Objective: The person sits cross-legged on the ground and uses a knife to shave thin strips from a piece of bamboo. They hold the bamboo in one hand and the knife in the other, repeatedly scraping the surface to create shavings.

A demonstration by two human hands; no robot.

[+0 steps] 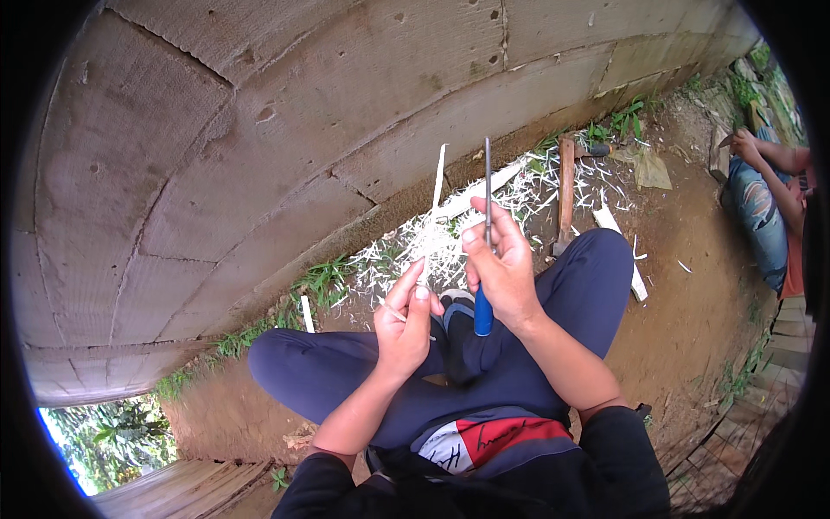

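Observation:
My left hand [403, 333] is closed in a pinch on a thin pale wood strip [438, 183], which stands up from the fingertips. Wrapped around a long, thin dark metal rod with a blue handle, my right hand [508, 275] keeps this screwdriver-like tool [488, 169] upright. Its blue handle [483, 315] sticks out below my palm. The strip and the rod are side by side, apart at their tops. Beyond both hands lies a heap of white shavings [441, 244], with a wider pale wood piece [493, 186] across it.
A wooden-handled tool [566, 183] lies past my right knee, near a dark-handled tool [598, 150]. A pale stick [620, 246] rests beside that knee. The block wall [285, 147] rises ahead. At far right another person [769, 199] sits holding a blade.

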